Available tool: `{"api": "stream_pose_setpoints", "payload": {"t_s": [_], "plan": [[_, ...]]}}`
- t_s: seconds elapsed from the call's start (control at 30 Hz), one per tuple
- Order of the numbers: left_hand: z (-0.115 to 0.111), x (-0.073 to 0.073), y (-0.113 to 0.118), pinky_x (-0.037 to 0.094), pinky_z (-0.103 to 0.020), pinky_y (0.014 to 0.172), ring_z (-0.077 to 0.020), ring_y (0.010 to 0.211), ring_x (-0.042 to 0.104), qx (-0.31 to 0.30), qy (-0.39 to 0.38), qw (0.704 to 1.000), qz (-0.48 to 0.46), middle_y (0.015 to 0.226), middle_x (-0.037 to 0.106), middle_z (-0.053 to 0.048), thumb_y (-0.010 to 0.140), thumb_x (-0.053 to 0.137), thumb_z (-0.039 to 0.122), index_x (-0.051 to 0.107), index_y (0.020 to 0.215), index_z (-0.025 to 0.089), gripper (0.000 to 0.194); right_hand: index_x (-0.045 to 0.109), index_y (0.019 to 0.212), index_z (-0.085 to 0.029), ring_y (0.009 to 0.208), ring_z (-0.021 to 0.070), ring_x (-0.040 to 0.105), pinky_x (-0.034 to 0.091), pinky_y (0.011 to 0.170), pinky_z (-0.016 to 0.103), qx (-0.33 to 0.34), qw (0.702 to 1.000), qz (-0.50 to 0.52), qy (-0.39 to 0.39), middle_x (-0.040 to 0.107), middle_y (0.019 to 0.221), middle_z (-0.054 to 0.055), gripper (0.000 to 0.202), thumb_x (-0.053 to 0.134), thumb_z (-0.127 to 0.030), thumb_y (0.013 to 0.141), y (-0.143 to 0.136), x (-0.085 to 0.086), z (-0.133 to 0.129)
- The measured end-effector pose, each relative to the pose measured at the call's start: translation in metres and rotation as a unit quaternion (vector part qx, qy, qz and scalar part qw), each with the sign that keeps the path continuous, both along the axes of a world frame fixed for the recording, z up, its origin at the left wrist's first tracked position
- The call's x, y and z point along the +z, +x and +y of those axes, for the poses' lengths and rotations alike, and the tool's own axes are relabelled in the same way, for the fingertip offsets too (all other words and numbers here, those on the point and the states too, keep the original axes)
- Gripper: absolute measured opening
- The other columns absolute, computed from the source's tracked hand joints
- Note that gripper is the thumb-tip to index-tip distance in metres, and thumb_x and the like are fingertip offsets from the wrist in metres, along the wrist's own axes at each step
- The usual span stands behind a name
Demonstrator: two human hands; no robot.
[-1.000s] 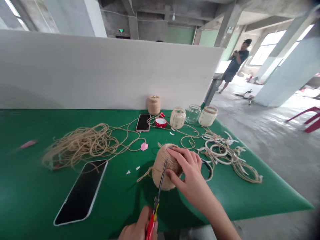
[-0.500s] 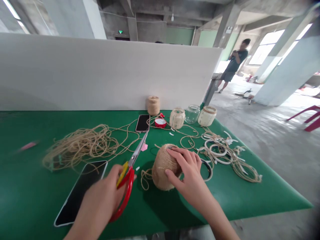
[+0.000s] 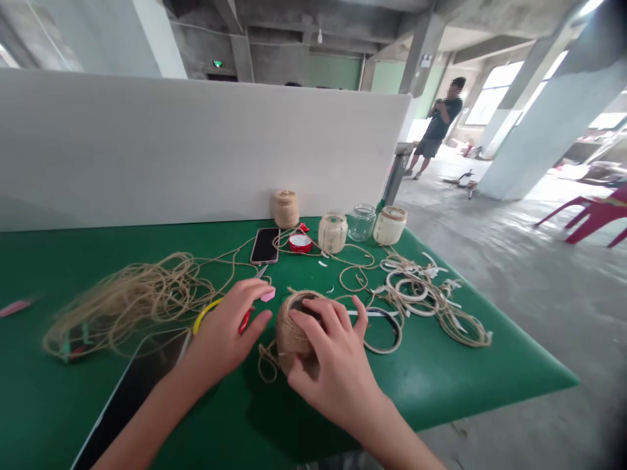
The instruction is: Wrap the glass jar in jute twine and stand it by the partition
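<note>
My right hand (image 3: 336, 356) grips a roll of jute twine (image 3: 289, 326) with a hollow top, its fingertips over the rim and its thumb on the near side. A short loop of loose twine (image 3: 267, 362) lies beside the roll. My left hand (image 3: 232, 326) is just left of the roll, thumb and fingers apart with nothing between them. Beneath it lie scissors, of which a yellow handle (image 3: 204, 316), a bit of red handle and the blade tip show. A pink paper piece (image 3: 267, 295) is near its fingertips.
Tangled twine (image 3: 147, 294) and a large dark tablet-like device (image 3: 132, 398) lie left. Behind are a phone (image 3: 265, 246), red tape roll (image 3: 300, 243), twine-wrapped jar (image 3: 286, 209) and several glass jars. Tape rings (image 3: 411, 290) lie right. A white panel (image 3: 196, 150) stands behind; a person (image 3: 435, 127) stands beyond.
My left hand has let go of the scissors, which now lie under it, and has moved closer to the twine roll. My right hand keeps hold of the roll, now tipped slightly. The view has shifted right.
</note>
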State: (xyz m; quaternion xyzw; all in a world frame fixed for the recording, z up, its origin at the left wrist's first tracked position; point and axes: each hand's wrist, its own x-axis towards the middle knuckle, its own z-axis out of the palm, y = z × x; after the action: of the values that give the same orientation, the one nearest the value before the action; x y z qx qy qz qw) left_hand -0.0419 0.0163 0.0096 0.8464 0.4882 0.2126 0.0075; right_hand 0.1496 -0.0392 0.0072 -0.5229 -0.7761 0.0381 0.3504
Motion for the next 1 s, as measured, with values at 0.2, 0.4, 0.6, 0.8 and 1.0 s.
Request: {"api": "stream_pose_setpoints", "payload": {"t_s": [0.2,0.4,0.6,0.8,1.0], "plan": [[-0.02,-0.001,0.015,0.031,-0.039,0.105,-0.0224,0.128,0.032,-0.192,-0.008,0.981,-0.022,0.136,0.04,-0.007,0.084,0.05,0.034,0.031,0.13,0.024,0.051,0.048,0.118,-0.025,0.119,0.0253,0.04,-0.008,0.105,0.053,0.044,0.998,-0.014,0.03,0.053,0.121,0.005,0.045,0.056,-0.035,0.075,0.009,-0.008,-0.005],[-0.014,-0.011,0.013,0.033,-0.041,0.103,-0.0235,0.125,0.036,-0.213,0.039,0.976,-0.018,0.132,0.044,-0.008,0.083,0.051,0.039,0.037,0.126,0.023,0.048,0.04,0.119,-0.019,0.124,0.0229,0.037,-0.006,0.105,0.053,0.084,0.996,-0.008,0.038,0.051,0.125,0.009,0.042,0.049,-0.028,0.079,0.021,-0.011,-0.006],[-0.019,-0.004,0.012,0.032,-0.045,0.103,-0.0281,0.129,0.029,-0.22,0.003,0.975,-0.002,0.138,0.037,-0.01,0.079,0.056,0.035,0.035,0.129,0.025,0.054,0.034,0.119,-0.021,0.121,0.0225,0.041,-0.007,0.104,0.054,0.094,0.995,0.006,0.025,0.053,0.122,0.008,0.048,0.052,-0.027,0.075,0.024,-0.009,-0.005],[-0.023,-0.003,0.01,0.033,-0.046,0.103,-0.0282,0.134,0.02,-0.202,-0.072,0.976,-0.034,0.146,0.018,-0.01,0.08,0.053,0.022,0.036,0.124,0.027,0.047,0.025,0.124,-0.023,0.131,0.0262,0.027,-0.002,0.104,0.057,0.105,0.994,0.018,0.032,0.039,0.134,0.011,0.058,0.056,-0.027,0.075,0.027,-0.015,-0.008],[-0.019,-0.019,0.009,0.036,-0.043,0.101,-0.0257,0.132,0.028,-0.232,-0.089,0.965,-0.085,0.144,0.027,-0.01,0.077,0.056,0.022,0.032,0.124,0.028,0.052,0.003,0.136,-0.02,0.133,0.0312,0.018,0.011,0.105,0.058,0.062,0.993,0.068,-0.079,0.023,0.141,0.018,0.094,0.067,-0.03,0.067,0.04,-0.034,-0.012]]}}
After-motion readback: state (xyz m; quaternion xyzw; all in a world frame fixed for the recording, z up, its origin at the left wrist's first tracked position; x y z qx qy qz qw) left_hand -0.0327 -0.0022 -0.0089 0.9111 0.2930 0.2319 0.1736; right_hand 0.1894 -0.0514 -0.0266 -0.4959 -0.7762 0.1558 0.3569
